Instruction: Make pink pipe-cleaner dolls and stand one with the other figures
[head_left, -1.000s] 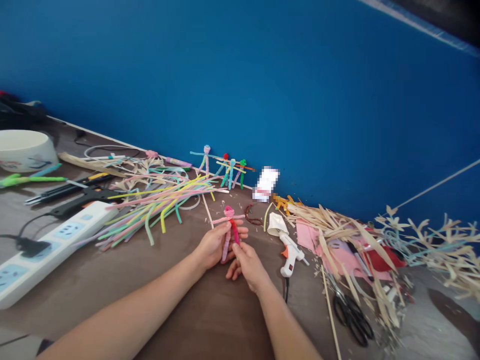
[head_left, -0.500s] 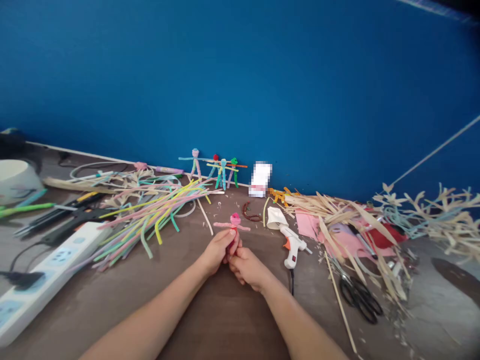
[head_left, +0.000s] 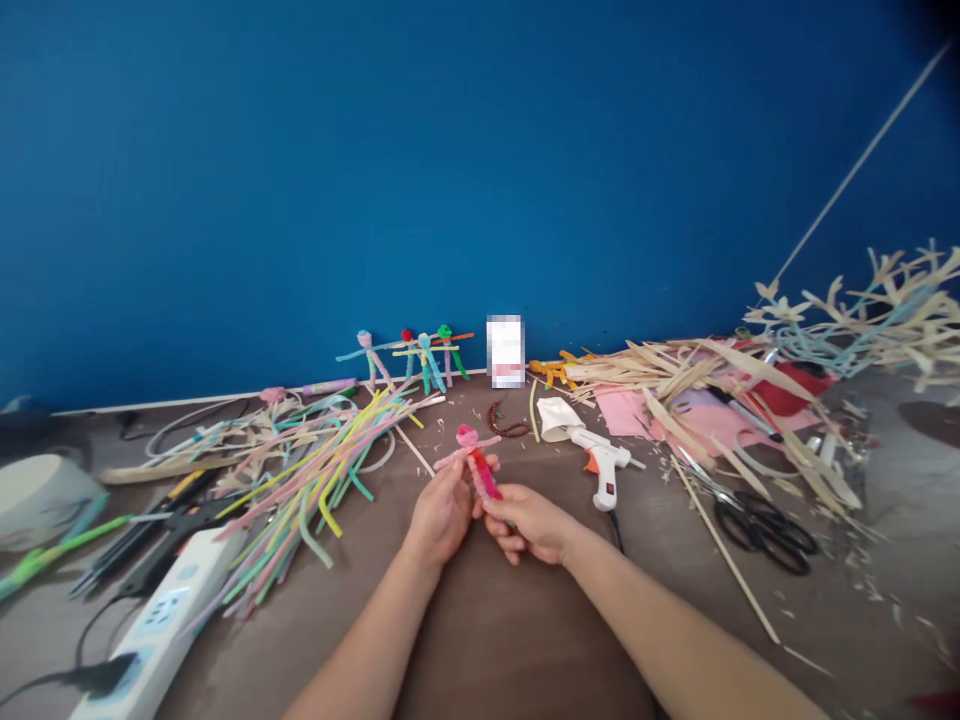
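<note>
Pink pipe-cleaner figure (head_left: 474, 463) pinched by left hand (head_left: 442, 517) and right hand (head_left: 527, 522), well apart from a white bowl (head_left: 37, 500)

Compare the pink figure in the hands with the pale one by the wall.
The pink-and-red pipe-cleaner figure is held between the left hand and right hand; the pale blue-and-pink figure stands by the blue wall. The held figure's head is deeper pink, the other's paler. Both have a round coiled head and outstretched arms.
</note>
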